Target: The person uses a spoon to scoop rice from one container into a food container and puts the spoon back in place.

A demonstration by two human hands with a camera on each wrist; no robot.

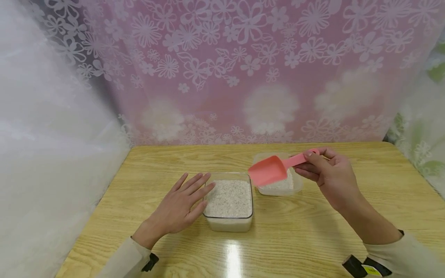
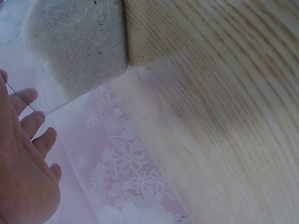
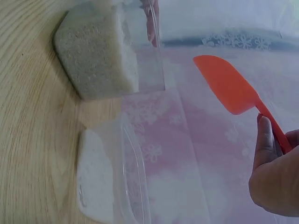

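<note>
A wooden table [image 1: 295, 247], pale yellow with visible grain, fills the lower part of the head view. Behind it, a pink curtain [image 1: 215, 104] with white flowers covers the top middle. A whitish sheet [image 1: 52, 116] hangs at the left; at the right edge, a pale cloth [image 1: 422, 143] shows green patterns. A bright reflection [image 1: 233, 258] lies at the bottom middle.

The left hand [image 1: 182, 202] is palm down, its fingers straight and slightly spread, pointing toward the far edge of the tabletop [image 1: 295, 247], with the thumb a little apart. The left forearm [image 1: 121, 256] slants in from the near left. The right hand [image 1: 335, 175] is raised over the right half, nearer the far edge, thumb and curled fingers pinching. The right forearm [image 1: 368, 220] slants in from the near right.
</note>
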